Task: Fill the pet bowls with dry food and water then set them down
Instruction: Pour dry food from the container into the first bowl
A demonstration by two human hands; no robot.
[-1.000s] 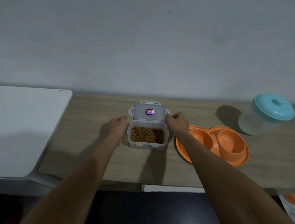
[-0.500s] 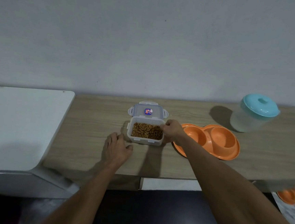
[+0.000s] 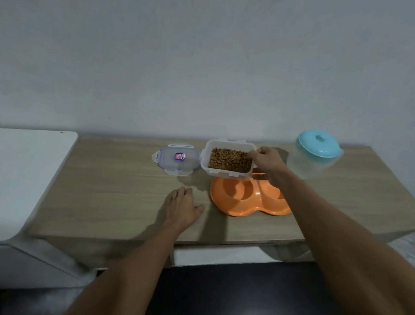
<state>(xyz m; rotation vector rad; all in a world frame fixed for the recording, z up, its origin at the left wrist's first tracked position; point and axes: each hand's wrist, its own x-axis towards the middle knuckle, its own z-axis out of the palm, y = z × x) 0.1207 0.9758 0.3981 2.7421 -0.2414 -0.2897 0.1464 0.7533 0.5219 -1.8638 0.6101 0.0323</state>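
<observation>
Container [image 3: 225,173] of dry food [image 3: 229,159] was held clear of the counter [image 3: 122,200] by the right hand [image 3: 267,162], whose fingers were curled over its right wall at the rim. The container was a white, round-cornered tub, its mouth up and turned somewhat toward the camera. Brown kibble covered the whole of its visible inside. It hung over the far edge of the orange double bowl [image 3: 242,207], above the left of the 2 wells.

The double bowl sat flat on the counter, right of centre and toward the near edge. Its left well showed bare orange plastic under the shadow of the container. Its right well was partly hidden behind the right forearm.

The left hand [image 3: 180,209] lay palm down on the counter with fingers straight and close together, pointing away, and the thumb out to the right. It held nothing. It rested just left of the double bowl's near-left rim, apart from it, and nearer than the lid [image 3: 168,165].

The lid lay flat on the counter just left of the raised container, latch tabs splayed outward, with a small blue and red sticker [image 3: 179,156] at its middle.

The translucent pitcher [image 3: 308,168] stood at the far right of the counter beyond the right hand, with a teal cap [image 3: 319,143] seated on it. I could not tell the level of its contents.

A white surface [image 3: 12,165] adjoined the counter on the left. A pale wall [image 3: 210,57] stood behind.
</observation>
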